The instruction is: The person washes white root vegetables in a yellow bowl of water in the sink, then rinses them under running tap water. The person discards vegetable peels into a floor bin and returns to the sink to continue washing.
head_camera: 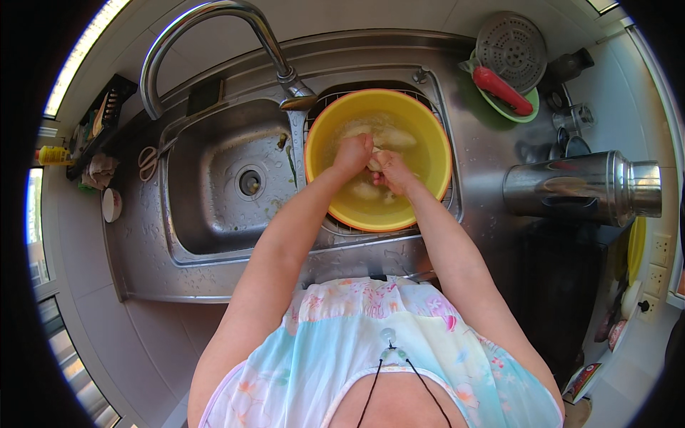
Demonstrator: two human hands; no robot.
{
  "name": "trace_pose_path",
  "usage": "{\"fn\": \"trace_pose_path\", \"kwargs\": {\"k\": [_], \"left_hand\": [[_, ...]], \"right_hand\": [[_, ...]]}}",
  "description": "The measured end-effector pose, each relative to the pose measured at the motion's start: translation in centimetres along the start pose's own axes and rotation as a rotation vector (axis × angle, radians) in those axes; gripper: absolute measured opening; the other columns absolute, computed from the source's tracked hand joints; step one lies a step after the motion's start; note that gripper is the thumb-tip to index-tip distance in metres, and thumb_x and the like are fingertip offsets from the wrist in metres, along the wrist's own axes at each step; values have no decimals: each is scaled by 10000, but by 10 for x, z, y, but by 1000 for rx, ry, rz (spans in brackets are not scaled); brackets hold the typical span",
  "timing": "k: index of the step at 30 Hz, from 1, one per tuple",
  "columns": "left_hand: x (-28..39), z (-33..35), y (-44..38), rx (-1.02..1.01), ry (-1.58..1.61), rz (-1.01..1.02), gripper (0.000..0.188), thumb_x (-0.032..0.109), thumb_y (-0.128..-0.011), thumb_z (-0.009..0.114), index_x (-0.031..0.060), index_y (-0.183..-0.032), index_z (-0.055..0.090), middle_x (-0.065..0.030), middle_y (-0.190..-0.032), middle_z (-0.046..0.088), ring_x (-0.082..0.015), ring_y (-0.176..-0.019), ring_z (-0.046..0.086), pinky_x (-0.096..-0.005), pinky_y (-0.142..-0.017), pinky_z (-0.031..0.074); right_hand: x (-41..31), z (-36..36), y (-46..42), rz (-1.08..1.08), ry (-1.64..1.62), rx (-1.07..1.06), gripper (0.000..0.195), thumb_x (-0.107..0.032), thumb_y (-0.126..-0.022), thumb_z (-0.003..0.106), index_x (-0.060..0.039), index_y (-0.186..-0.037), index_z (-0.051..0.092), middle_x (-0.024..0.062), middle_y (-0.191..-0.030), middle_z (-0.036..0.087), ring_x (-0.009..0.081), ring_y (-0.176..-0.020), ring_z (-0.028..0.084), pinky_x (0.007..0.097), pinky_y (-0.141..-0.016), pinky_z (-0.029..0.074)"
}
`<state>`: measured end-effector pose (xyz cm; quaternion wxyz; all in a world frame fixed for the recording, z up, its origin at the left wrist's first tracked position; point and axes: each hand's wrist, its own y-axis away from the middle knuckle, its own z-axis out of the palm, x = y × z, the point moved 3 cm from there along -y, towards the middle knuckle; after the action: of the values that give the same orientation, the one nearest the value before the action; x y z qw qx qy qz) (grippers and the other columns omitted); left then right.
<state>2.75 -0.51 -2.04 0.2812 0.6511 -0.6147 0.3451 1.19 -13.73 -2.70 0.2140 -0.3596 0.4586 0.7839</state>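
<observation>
A yellow basin (434,176) with an orange rim holds cloudy water. Both my hands are over it, close together. My left hand (353,154) and my right hand (395,172) grip one small pale piece of food (377,160) between them. Fingers cover most of that piece, so its exact kind cannot be made out. Other pale pieces (395,137) lie in the water beyond my hands, and another pale lump (366,190) sits nearer to me.
Left of the basin is a steel sink bowl (214,214) with a drain and green scraps. A chrome faucet (214,8) arches behind. Scissors (148,163) and a white bowl (112,205) lie farther left. At right are a red-handled peeler (502,91), a steamer plate (511,52) and a steel thermos flask (567,187).
</observation>
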Motion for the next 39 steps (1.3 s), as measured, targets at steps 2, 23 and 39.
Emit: {"fn": "trace_pose_path", "kwargs": {"k": [2, 23, 39], "left_hand": [[9, -4, 3, 6, -5, 4, 343, 247, -887, 451, -24, -740, 601, -257, -739, 590, -424, -688, 581, -467, -616, 465], [17, -4, 7, -441, 301, -319, 380, 354, -921, 449, 29, -895, 642, -153, -764, 646, -259, -690, 631, -372, -626, 489], [16, -3, 9, -423, 329, -416, 435, 378, -908, 448, -21, -872, 618, -153, -702, 620, -220, -495, 576, -334, -465, 457]], "right_hand": [[0, 2, -1, 24, 56, 50, 318, -361, -919, 461, -63, -994, 541, 39, -809, 567, 93, -554, 476, 236, -498, 470], [3, -2, -1, 292, -383, 281, 411, -453, -892, 323, -109, -833, 539, 22, -639, 562, 113, -453, 503, 222, -404, 453], [-2, 0, 5, 117, -111, 122, 392, -422, -953, 389, -67, -1061, 517, 40, -818, 575, 122, -606, 546, 242, -521, 507]]}}
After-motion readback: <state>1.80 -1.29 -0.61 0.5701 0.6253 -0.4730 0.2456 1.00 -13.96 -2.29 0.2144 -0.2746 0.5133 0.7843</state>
